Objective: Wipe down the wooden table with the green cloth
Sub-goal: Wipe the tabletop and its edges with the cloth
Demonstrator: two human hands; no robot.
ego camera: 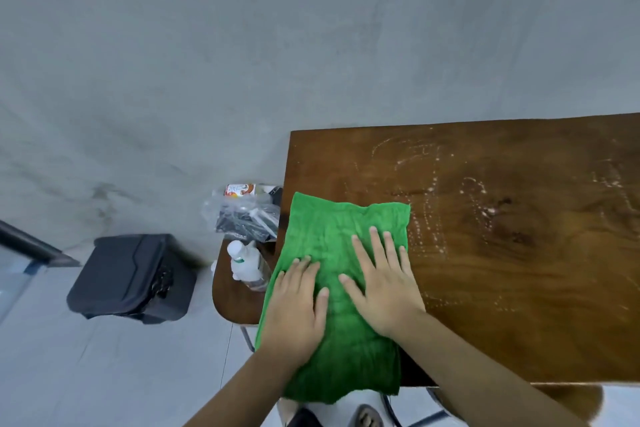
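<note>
Head camera showed the green cloth (337,291) spread flat over the wooden table's (512,270) near-left corner, with the left hand (294,308) and right hand (381,288) pressing it, fingers splayed and gripping nothing. Wiping looked underway; whitish droplet trails (429,218) lay right, so the next stroke probably needed a firm push that way.

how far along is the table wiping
Early on. Both hands, left hand and right hand, press flat on the green cloth at the wooden table's left end. White droplet trails on the rest remain to be wiped.
</note>
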